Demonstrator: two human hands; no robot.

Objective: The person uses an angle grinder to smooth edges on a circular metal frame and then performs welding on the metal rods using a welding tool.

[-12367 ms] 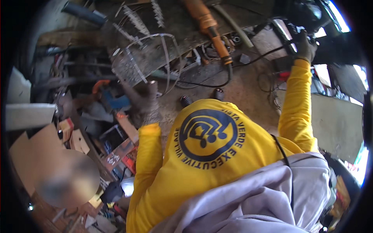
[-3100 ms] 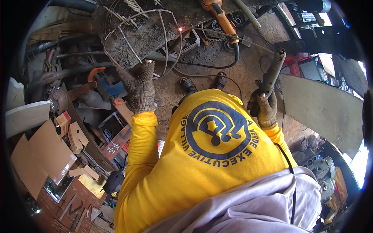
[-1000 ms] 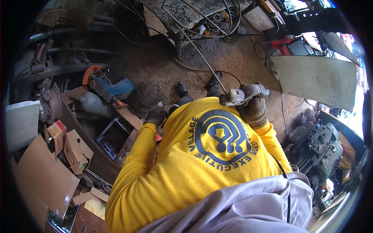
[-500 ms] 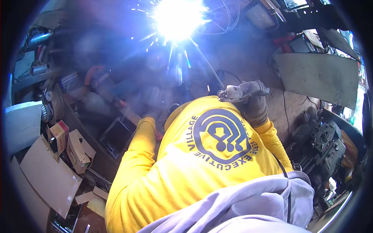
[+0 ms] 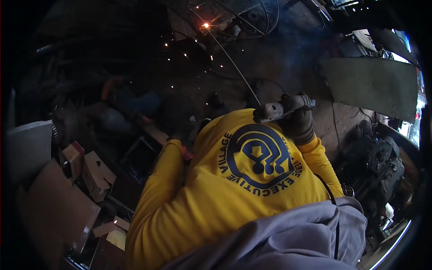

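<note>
My right hand [image 5: 302, 125] is in a dark glove and wraps round a welding electrode holder [image 5: 282, 107]. A long thin welding rod [image 5: 234, 64] runs from the holder up and to the left. At its far tip is a small orange glow [image 5: 206, 25], with sparks scattered below it. The metal at the tip is too dark to make out. My left hand [image 5: 180, 131], also gloved, is in shadow beyond the yellow cuff, and its fingers cannot be made out. A red-orange piece [image 5: 186, 153] shows beside the left wrist.
Cardboard boxes [image 5: 95, 175] and a large brown sheet [image 5: 58, 207] stand at the left. A grey-green panel [image 5: 371, 85] is at the far right, with dark machinery [image 5: 380, 162] nearer. Wheel-like round metalwork [image 5: 254, 15] and a cable [image 5: 335, 121] lie ahead on the floor.
The blinding blue-white arc at the rod's tip has shrunk to a small orange glow, and the scene has darkened. The right hand still grips the holder, nearly in place.
</note>
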